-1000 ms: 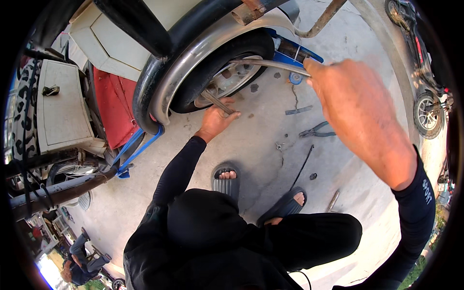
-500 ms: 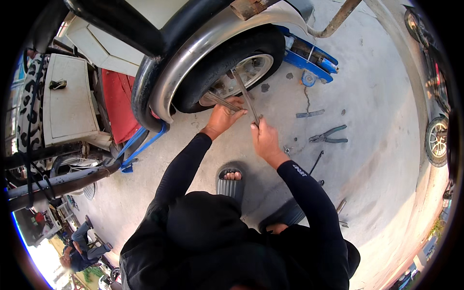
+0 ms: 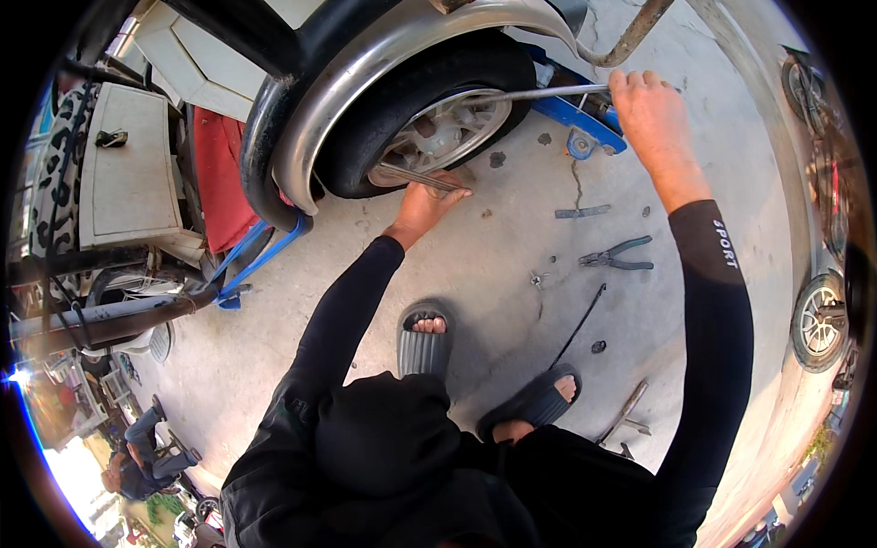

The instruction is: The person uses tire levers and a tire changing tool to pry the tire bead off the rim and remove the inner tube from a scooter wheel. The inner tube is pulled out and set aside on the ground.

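Observation:
A black tyre [image 3: 340, 164] on a light alloy rim [image 3: 489, 117] sits under a curved metal fender. My left hand [image 3: 425, 210], at the rim's near left edge, grips one tyre lever [image 3: 402, 173] whose tip is at the bead. Farther right, my right hand [image 3: 653, 119] is closed around the outer end of a second tyre lever [image 3: 548, 92]. This longer bar lies almost level in view, its other end at the rim's upper edge. Whether that tip sits under the bead is too small to tell.
A blue floor jack [image 3: 585, 142] stands beside the wheel. Pliers [image 3: 618, 257], a flat dark strip [image 3: 582, 212], a thin black rod [image 3: 580, 321] and a metal tool [image 3: 626, 409] lie on the concrete. Metal tubing [image 3: 258, 164] curves around the fender. A motorcycle wheel [image 3: 818, 321] stands far right.
My right hand has swung up and right, bringing its lever from steeply slanted to nearly level. My left hand stays by the rim with its lever. My right foot shows more.

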### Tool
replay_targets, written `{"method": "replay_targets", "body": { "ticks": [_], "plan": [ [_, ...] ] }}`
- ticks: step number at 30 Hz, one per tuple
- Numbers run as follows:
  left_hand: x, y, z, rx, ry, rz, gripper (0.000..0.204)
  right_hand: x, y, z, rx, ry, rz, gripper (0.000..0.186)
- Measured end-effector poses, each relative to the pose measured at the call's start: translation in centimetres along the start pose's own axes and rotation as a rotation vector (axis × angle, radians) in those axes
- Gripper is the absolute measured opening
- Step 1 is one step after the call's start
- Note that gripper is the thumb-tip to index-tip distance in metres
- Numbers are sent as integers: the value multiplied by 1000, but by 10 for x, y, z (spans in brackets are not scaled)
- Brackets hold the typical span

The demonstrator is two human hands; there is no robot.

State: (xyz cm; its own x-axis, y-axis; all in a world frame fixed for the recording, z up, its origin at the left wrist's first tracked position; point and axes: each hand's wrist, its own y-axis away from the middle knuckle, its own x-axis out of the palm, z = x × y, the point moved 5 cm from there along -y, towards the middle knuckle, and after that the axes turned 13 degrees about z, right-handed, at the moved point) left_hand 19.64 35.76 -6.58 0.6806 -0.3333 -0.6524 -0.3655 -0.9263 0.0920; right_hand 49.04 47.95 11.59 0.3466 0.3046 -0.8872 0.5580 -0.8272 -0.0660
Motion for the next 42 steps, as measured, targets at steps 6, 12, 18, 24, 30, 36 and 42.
{"method": "replay_targets", "body": {
  "ticks": [6, 12, 18, 24, 30, 36, 42],
  "plan": [
    [4, -12, 3, -22, -33, -24, 27, -105, 73, -25, -29, -564, 250, 15],
    [4, -9, 7, -5, -26, -66, 28, -155, 70, -16, 103, -770, 447, 20],
    [10, -12, 18, -39, 30, -36, 27, -175, 44, -13, -41, -720, 447, 20],
    [13, -14, 17, -23, 96, 21, 22, -168, 27, 9, -209, -784, 263, 19],
    [28, -31, 18, 94, -106, -123, 14, -118, 93, 110, 219, -1316, 464, 15],
    [23, -28, -1, 125, -20, -52, 17, -25, 116, 198, 357, -1395, 130, 18],
    [21, -19, 25, 51, -27, -74, 25, 58, 67, 230, 22, -1278, 91, 20]
  ]
}}
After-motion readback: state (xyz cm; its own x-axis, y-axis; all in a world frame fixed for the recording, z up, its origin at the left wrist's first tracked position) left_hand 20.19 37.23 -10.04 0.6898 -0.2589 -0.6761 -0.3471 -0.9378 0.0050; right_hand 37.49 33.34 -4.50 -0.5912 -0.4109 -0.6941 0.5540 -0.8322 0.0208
